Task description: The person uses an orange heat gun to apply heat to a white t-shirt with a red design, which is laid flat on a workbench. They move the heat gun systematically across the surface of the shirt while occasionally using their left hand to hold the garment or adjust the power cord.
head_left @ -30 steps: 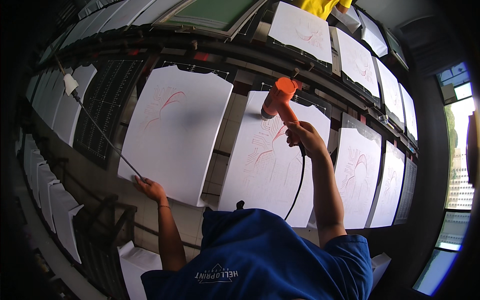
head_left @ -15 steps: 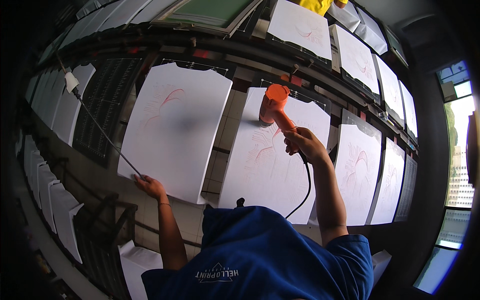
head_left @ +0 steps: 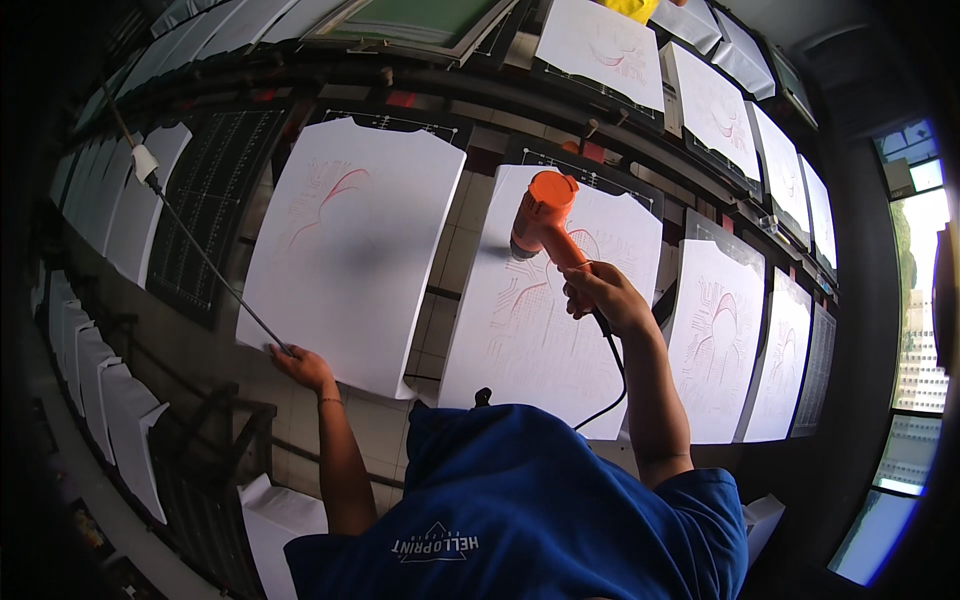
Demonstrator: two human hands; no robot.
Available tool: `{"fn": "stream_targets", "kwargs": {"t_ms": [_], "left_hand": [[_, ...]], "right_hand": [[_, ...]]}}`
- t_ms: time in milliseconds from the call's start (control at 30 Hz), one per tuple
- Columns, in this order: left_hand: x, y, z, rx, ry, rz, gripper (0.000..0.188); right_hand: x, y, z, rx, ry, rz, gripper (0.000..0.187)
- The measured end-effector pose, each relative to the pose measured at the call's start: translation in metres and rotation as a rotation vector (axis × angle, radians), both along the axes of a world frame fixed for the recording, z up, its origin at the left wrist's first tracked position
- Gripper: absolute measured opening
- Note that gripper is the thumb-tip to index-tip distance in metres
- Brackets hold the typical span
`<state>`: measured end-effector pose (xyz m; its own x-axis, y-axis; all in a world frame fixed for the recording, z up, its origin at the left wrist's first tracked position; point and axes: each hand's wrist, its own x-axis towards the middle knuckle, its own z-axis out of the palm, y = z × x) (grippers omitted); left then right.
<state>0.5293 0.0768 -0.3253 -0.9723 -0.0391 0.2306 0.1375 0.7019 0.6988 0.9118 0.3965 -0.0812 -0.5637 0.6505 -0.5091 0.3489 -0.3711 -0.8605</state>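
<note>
My right hand [head_left: 608, 296] grips the handle of an orange heat gun [head_left: 546, 208]. Its dark nozzle points down at the upper left of a white fabric panel [head_left: 535, 350] printed with fine red lines, and a black cord hangs from the handle. Over at the left, my left hand [head_left: 303, 368] is closed around a dark cable [head_left: 222, 273], which stretches taut up to a white plug connector [head_left: 145, 162]. That hand is beside the lower left corner of another white panel [head_left: 350, 260], which bears a smaller red print.
More printed white panels [head_left: 712, 345] lie on black boards to the right and in the far row. A dark rail [head_left: 480, 95] runs between the rows. At the top stands a green screen frame [head_left: 410, 25]. A bit of someone's yellow clothing [head_left: 630, 8] shows at the far edge.
The heat gun and my right hand have shifted slightly left over the same panel. My left hand keeps its hold on the cable, almost unmoved. Less of the yellow clothing shows.
</note>
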Motion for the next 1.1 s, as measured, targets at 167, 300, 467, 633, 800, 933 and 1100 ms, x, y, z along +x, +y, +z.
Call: {"fn": "stream_targets", "kwargs": {"t_ms": [167,300,467,633,800,933,1100], "left_hand": [[0.003,-0.002,-0.006,0.069,-0.029,0.040,0.054],[0.007,-0.002,-0.013,0.135,-0.059,0.096,0.057],[0.012,0.003,-0.008,0.195,-0.118,0.151,0.059],[0.016,0.003,0.005,0.222,-0.211,0.218,0.060],[0.030,0.017,0.032,0.197,-0.291,0.249,0.059],[0.026,0.015,0.031,0.138,-0.316,0.268,0.059],[0.030,0.012,0.028,0.130,-0.292,0.258,0.057]], "right_hand": [[-0.009,-0.014,0.004,0.035,-0.044,-0.009,0.032],[0.001,-0.007,0.004,-0.042,-0.031,0.083,0.034],[0.005,-0.020,0.008,0.044,-0.065,0.008,0.031],[0.021,-0.025,0.021,0.037,-0.127,-0.020,0.031],[0.041,-0.028,0.021,-0.021,-0.127,-0.073,0.031],[0.041,-0.033,0.011,0.006,-0.066,-0.089,0.031],[0.034,-0.038,0.012,-0.091,-0.024,0.007,0.031]]}}
